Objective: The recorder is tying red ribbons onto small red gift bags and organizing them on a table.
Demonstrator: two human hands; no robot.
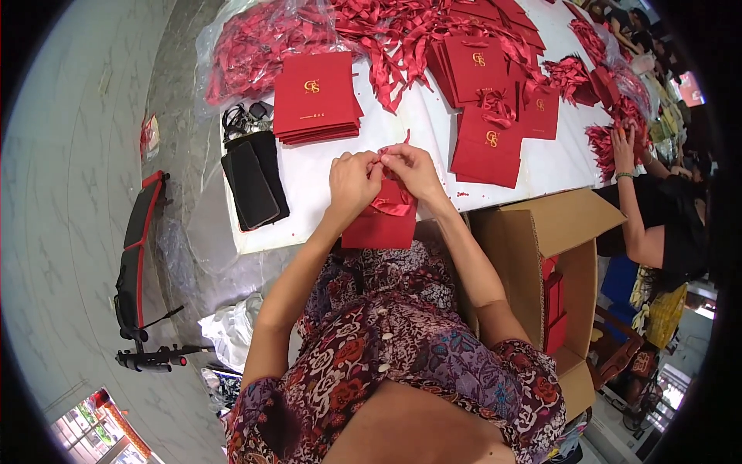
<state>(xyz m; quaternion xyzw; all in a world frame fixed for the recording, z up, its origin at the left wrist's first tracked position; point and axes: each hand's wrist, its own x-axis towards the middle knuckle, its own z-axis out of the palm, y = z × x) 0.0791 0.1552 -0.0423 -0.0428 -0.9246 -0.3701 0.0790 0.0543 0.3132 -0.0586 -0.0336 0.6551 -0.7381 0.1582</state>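
A small red paper gift bag [379,232] lies at the table's near edge, right in front of me, with a red ribbon [393,207] across it. My left hand [355,182] is closed in a pinch at the bag's far end. Close against it, my right hand [413,172] pinches the same ribbon, and a loose ribbon end sticks up between the two. The fingers hide most of the spot where they meet. Just beyond my left hand sits a neat stack of flat red bags [315,97] with a gold emblem.
Heaped red ribbons [270,46] in clear plastic cover the far left. Bags with ribbons [487,147] lie to the right. A black phone [251,185] rests on dark cloth at left. An open cardboard box [506,255] holding red bags stands right, near another person's arm [635,209].
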